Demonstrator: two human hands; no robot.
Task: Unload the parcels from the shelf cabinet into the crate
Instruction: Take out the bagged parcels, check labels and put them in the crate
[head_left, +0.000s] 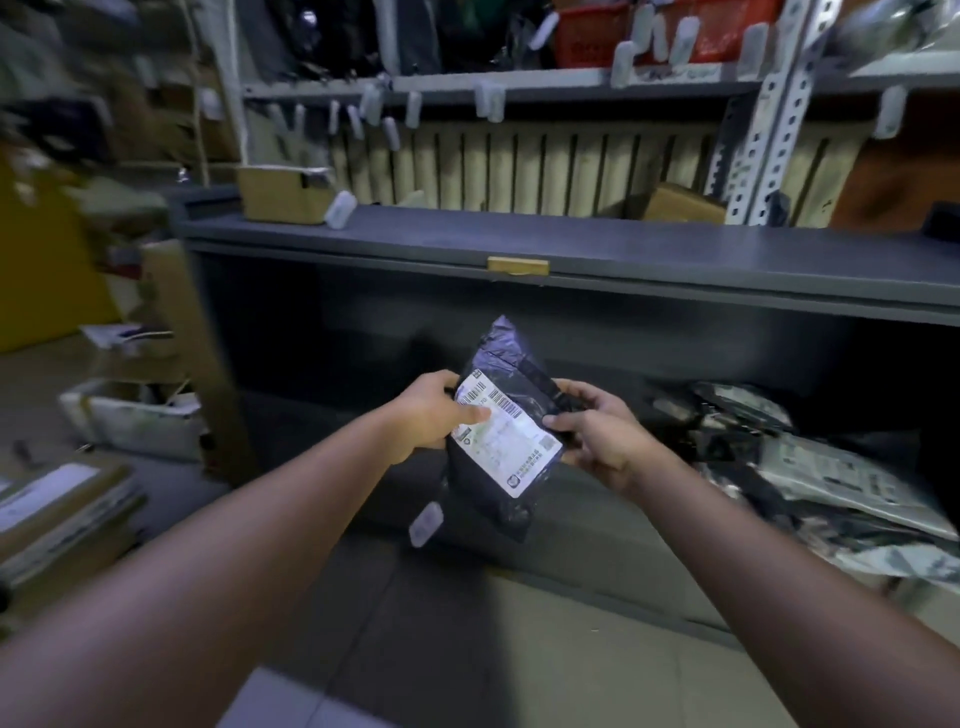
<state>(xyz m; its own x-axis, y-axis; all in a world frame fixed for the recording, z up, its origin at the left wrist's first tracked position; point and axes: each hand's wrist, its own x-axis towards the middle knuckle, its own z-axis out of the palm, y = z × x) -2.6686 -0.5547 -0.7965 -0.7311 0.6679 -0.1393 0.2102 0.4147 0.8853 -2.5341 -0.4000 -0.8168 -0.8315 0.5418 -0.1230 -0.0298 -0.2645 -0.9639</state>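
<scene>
head view: left hand (428, 418) and right hand (597, 439) pinch the black parcel (511, 358) by its edges. with such light grips, its slick film could let it drop.

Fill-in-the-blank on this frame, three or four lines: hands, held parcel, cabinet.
1. The left hand and right hand both grip one ____ parcel.
2. Its white label faces the camera and bears printed ____.
3. Other parcels lie in the shelf cabinet toward its ____ end.
4. A cardboard box sits on ____ of the cabinet.
Missing: black; barcodes; right; top.
</scene>
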